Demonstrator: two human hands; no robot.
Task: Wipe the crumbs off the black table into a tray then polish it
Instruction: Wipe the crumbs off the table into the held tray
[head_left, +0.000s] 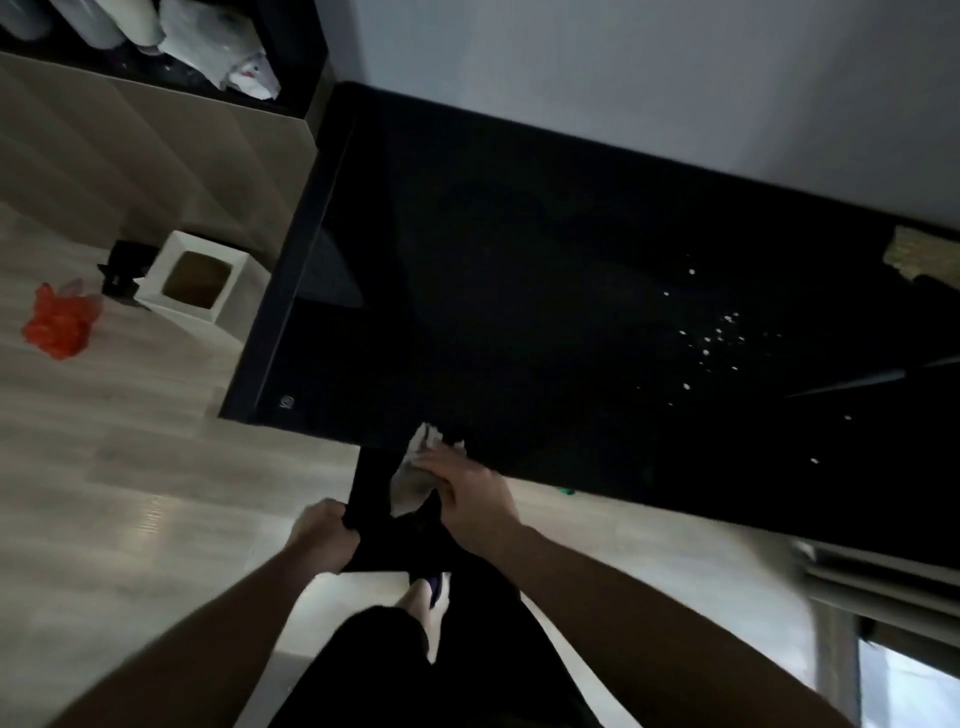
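The sweeping step is under way. The left hand (324, 535) grips a black tray (371, 499) below the desk (519, 270) edge. The right hand (467, 493) presses a white cloth (415, 467) flat at that edge. Crumbs (722, 332) lie well right of both hands, so the next stroke should probably reach there.

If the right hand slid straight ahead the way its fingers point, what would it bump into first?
The right hand points up-left over the near edge of the black table, with the white cloth under its fingers. Beyond the cloth, only bare tabletop seems to lie ahead; the crumbs sit off to the right.
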